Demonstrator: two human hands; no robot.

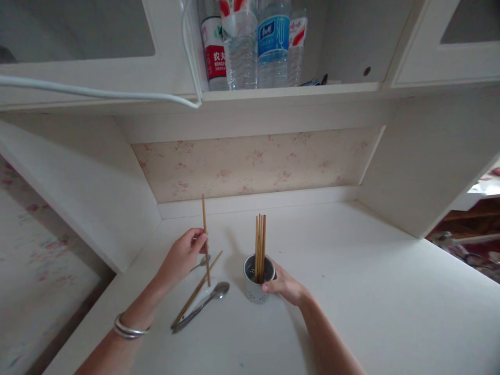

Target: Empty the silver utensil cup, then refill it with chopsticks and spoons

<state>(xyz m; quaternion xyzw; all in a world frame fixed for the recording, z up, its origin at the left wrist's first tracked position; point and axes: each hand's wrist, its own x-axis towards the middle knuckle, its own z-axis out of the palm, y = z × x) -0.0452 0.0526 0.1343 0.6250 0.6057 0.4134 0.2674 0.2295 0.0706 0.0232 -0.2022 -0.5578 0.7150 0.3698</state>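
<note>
My left hand (191, 249) pinches a wooden chopstick (205, 245) and holds it nearly upright above the white tabletop (336, 260). Below it lie more chopsticks (195, 291), slanting across the table. Beside these rests a metal spoon (221, 290), its handle pointing toward me. A second spoon (204, 260) is partly hidden behind my left hand and the chopstick. My right hand (287, 284) grips the side of a metal utensil cup (255, 296), thumb at the rim. Several chopsticks (260, 245) stand upright inside that cup.
Overhead, a white cabinet shelf (292, 94) holds several plastic bottles (273, 47). A white cable (117, 95) hangs along its left front. Side panels (437, 156) bound the work surface, and floral wallpaper (253, 161) covers the back.
</note>
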